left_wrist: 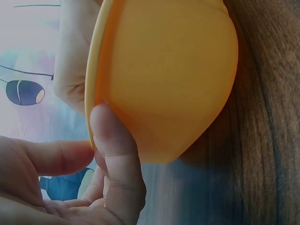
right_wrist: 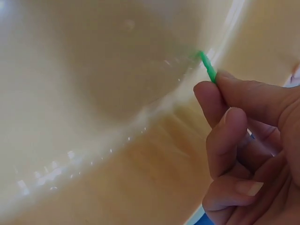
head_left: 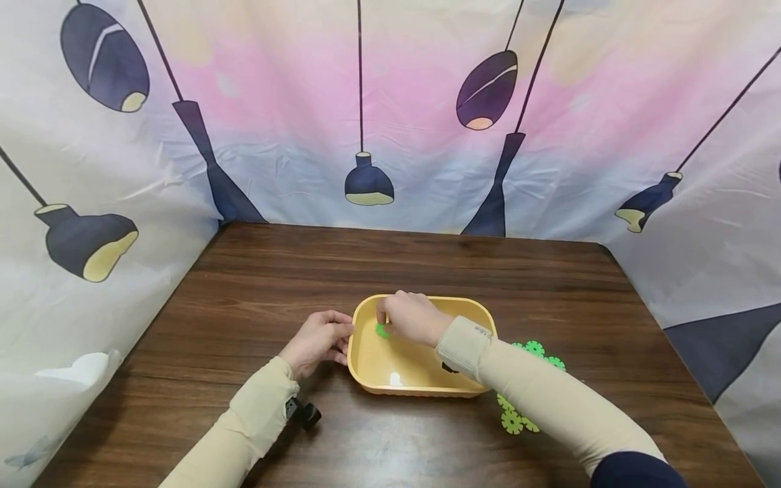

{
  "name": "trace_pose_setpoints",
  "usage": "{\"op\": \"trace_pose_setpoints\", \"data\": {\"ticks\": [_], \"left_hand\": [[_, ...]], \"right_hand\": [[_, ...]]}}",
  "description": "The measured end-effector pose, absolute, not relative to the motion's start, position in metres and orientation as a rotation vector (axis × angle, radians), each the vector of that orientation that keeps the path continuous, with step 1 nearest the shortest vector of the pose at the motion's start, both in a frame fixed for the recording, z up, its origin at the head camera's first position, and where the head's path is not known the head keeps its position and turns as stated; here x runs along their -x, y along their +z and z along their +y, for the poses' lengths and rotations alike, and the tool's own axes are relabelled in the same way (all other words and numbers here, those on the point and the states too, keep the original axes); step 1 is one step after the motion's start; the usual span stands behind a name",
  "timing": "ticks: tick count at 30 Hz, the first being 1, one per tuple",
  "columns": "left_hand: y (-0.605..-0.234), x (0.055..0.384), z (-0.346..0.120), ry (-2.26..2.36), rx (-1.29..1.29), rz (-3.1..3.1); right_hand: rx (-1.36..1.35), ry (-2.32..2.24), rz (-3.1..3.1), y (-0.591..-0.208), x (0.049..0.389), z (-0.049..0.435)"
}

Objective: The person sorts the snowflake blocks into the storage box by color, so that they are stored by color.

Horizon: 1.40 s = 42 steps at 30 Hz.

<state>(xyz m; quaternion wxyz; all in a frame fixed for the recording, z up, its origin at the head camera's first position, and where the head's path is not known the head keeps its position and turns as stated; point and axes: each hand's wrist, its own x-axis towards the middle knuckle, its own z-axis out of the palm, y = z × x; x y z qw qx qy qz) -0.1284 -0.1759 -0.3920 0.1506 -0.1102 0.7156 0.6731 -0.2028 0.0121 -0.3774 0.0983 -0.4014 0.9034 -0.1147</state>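
A yellow plastic basin (head_left: 421, 366) sits on the wooden table. My left hand (head_left: 318, 339) is at its left end; in the left wrist view, thumb and fingers pinch the basin's rim (left_wrist: 91, 89). Inside the basin, near its left end, my right hand (head_left: 415, 318) pinches a small green snowflake disc (head_left: 382, 331). The right wrist view shows this disc (right_wrist: 208, 67) edge-on between thumb and index finger, close to the basin's inner wall. Several green and yellow-green snowflake discs (head_left: 512, 421) lie on the table right of the basin, partly hidden under the right forearm.
The dark wooden table (head_left: 293, 271) reaches back to a printed cloth backdrop (head_left: 293, 156) with lamp drawings, which also hangs at both sides. A black wrist camera (head_left: 304, 413) sticks out from the left wrist above the table.
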Motion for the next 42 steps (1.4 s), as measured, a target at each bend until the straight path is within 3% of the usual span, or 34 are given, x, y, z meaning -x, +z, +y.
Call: {"op": "trace_pose_setpoints", "data": {"ticks": [25,42], "left_hand": [[-0.392,0.128,-0.175,1.937,0.321,2.066],[-0.391,0.129,-0.174,1.901,0.324,2.102]], "right_hand": [[1.208,-0.279,2.739,-0.387,0.203,0.008],[1.214,-0.379,2.792,-0.347,0.19,0.041]]}}
